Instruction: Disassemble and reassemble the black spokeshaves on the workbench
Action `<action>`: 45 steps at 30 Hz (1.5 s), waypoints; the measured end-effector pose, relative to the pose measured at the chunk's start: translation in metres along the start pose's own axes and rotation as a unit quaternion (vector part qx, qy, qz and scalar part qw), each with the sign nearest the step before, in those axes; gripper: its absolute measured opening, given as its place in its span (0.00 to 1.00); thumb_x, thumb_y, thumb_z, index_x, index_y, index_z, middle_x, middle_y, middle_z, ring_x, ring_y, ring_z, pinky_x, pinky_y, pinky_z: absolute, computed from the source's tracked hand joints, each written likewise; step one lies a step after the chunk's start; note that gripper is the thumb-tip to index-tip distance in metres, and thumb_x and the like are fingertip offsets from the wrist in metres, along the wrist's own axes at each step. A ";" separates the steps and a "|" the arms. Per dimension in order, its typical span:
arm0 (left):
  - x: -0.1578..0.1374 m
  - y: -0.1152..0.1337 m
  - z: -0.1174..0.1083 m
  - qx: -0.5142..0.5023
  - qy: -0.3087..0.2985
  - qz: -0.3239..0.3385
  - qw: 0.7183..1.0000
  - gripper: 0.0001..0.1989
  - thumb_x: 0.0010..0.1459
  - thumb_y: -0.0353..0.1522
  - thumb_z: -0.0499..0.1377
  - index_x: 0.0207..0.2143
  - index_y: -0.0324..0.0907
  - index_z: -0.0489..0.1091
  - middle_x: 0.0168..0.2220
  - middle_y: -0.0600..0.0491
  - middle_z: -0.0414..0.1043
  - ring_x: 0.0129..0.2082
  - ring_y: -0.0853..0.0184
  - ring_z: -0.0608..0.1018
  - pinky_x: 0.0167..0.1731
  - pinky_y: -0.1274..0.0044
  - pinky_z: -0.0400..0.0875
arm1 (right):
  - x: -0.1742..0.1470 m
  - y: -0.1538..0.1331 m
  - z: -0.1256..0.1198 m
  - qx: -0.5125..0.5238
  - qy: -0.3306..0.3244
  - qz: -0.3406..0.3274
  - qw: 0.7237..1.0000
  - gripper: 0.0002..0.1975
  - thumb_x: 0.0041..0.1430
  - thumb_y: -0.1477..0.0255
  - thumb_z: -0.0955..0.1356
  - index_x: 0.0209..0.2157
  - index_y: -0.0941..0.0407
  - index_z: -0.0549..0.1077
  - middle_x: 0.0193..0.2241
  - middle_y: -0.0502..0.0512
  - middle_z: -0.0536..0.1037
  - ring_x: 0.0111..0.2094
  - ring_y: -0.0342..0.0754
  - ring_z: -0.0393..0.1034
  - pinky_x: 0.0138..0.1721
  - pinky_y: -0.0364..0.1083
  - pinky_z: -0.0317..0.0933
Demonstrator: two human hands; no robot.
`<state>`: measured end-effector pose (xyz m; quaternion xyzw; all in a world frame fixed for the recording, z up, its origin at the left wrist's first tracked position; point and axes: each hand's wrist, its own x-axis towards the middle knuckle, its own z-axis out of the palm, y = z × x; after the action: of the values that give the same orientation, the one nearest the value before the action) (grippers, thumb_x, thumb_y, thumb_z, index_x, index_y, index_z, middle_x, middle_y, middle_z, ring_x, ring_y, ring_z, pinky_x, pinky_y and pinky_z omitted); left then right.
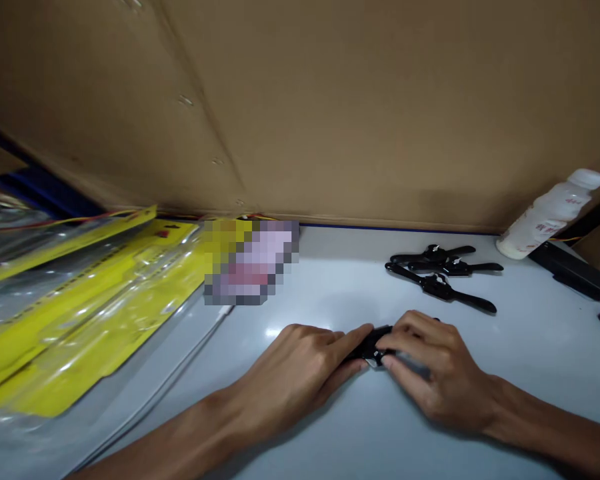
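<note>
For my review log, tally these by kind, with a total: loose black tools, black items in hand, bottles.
Slim black two-handled tools, lying loose: 3
Partly hidden black item between left hand and right hand: 1
White-capped plastic bottle: 1
Total: 5

The black tool [371,345] is between my left hand [305,357] and my right hand [443,363], low over the white table [350,433]. It has a dark surface with a small pale part at its near edge. It lies roughly sideways before me. Only its middle is seen well; my fingers cover much of the rest, so its full shape I cannot tell.
</note>
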<state>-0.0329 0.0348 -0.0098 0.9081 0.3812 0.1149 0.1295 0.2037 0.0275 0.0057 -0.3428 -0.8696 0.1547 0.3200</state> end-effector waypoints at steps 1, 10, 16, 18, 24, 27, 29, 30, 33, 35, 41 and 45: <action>0.000 0.000 0.001 0.001 0.002 0.002 1.000 0.19 0.75 0.40 0.51 0.63 0.45 0.65 0.38 0.53 0.83 0.32 0.60 0.85 0.27 0.74 0.72 | -0.001 0.000 0.001 -0.001 -0.016 -0.012 1.000 0.10 0.69 0.74 0.65 0.42 0.56 0.79 0.33 0.54 0.75 0.34 0.46 0.71 0.33 0.46 0.65; 0.000 -0.002 0.004 0.014 0.005 0.014 1.000 0.17 0.76 0.40 0.47 0.61 0.46 0.64 0.36 0.53 0.83 0.30 0.60 0.85 0.26 0.72 0.71 | -0.004 0.006 0.006 0.027 0.003 -0.014 1.000 0.12 0.69 0.80 0.62 0.43 0.59 0.76 0.36 0.57 0.77 0.36 0.47 0.71 0.36 0.47 0.66; -0.002 -0.002 0.002 0.013 0.012 0.020 1.000 0.17 0.77 0.40 0.45 0.61 0.45 0.63 0.33 0.55 0.81 0.27 0.60 0.83 0.24 0.71 0.70 | -0.001 0.003 0.002 0.064 -0.022 0.002 0.998 0.07 0.64 0.76 0.67 0.40 0.56 0.78 0.38 0.56 0.75 0.38 0.48 0.71 0.36 0.47 0.67; -0.002 -0.002 0.002 0.015 0.015 0.022 1.000 0.18 0.77 0.40 0.46 0.62 0.45 0.62 0.33 0.55 0.81 0.27 0.60 0.84 0.24 0.71 0.70 | -0.001 0.002 0.002 0.064 -0.036 0.001 0.997 0.05 0.65 0.75 0.68 0.40 0.55 0.77 0.38 0.55 0.75 0.38 0.48 0.71 0.38 0.48 0.67; 0.000 -0.002 0.004 0.031 0.014 0.020 0.999 0.15 0.76 0.38 0.49 0.59 0.44 0.64 0.33 0.56 0.81 0.28 0.59 0.84 0.24 0.71 0.70 | -0.001 0.002 0.007 0.095 -0.011 0.015 0.995 0.11 0.63 0.83 0.63 0.41 0.55 0.73 0.37 0.56 0.77 0.40 0.49 0.71 0.41 0.49 0.68; 0.001 -0.001 0.004 0.038 0.029 0.028 0.998 0.15 0.76 0.37 0.49 0.60 0.44 0.63 0.32 0.57 0.81 0.26 0.59 0.84 0.23 0.72 0.68 | -0.001 0.000 0.006 0.109 -0.009 0.028 0.994 0.12 0.61 0.82 0.64 0.42 0.55 0.73 0.39 0.56 0.77 0.41 0.49 0.71 0.42 0.49 0.68; 0.002 -0.001 0.004 0.037 0.034 0.034 0.998 0.15 0.76 0.38 0.48 0.60 0.44 0.63 0.31 0.57 0.81 0.25 0.60 0.83 0.22 0.72 0.68 | -0.001 -0.001 0.005 0.111 -0.013 0.036 0.993 0.05 0.62 0.79 0.66 0.37 0.55 0.72 0.41 0.57 0.76 0.44 0.50 0.72 0.44 0.49 0.67; 0.001 -0.001 0.004 0.035 0.035 0.036 0.998 0.15 0.77 0.38 0.47 0.60 0.44 0.62 0.31 0.57 0.81 0.26 0.60 0.84 0.22 0.72 0.68 | -0.001 -0.001 0.005 0.107 -0.015 0.039 0.993 0.04 0.63 0.78 0.67 0.34 0.55 0.71 0.40 0.57 0.75 0.44 0.50 0.72 0.44 0.49 0.67; 0.000 -0.002 0.004 0.032 0.033 0.037 0.998 0.16 0.77 0.39 0.46 0.60 0.44 0.62 0.32 0.56 0.81 0.26 0.60 0.84 0.22 0.71 0.68 | -0.001 0.001 0.006 0.095 -0.015 0.054 0.994 0.06 0.67 0.78 0.65 0.36 0.56 0.71 0.36 0.55 0.75 0.40 0.49 0.70 0.41 0.49 0.66; -0.001 -0.002 0.004 0.030 0.030 0.034 0.999 0.16 0.77 0.39 0.46 0.59 0.44 0.62 0.32 0.56 0.81 0.26 0.59 0.84 0.22 0.71 0.67 | -0.001 0.002 0.006 0.105 -0.011 0.054 0.993 0.07 0.67 0.80 0.63 0.40 0.56 0.72 0.36 0.55 0.75 0.39 0.48 0.70 0.41 0.48 0.66; -0.001 -0.002 0.004 0.025 0.036 0.028 0.999 0.16 0.77 0.39 0.45 0.59 0.44 0.63 0.29 0.58 0.80 0.25 0.60 0.83 0.21 0.72 0.65 | 0.002 -0.001 0.006 0.121 -0.017 0.080 0.989 0.07 0.62 0.76 0.70 0.32 0.55 0.69 0.37 0.53 0.74 0.42 0.49 0.69 0.43 0.50 0.65; 0.000 -0.002 0.003 0.027 0.040 0.024 0.999 0.14 0.77 0.39 0.46 0.56 0.45 0.65 0.28 0.58 0.79 0.22 0.61 0.82 0.20 0.73 0.63 | 0.003 -0.002 0.007 0.111 -0.008 0.101 0.989 0.06 0.63 0.78 0.70 0.41 0.55 0.72 0.36 0.52 0.75 0.40 0.49 0.69 0.42 0.50 0.66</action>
<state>-0.0329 0.0356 -0.0132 0.9149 0.3672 0.1437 0.0863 0.1965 0.0282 0.0026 -0.3898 -0.8106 0.2847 0.3315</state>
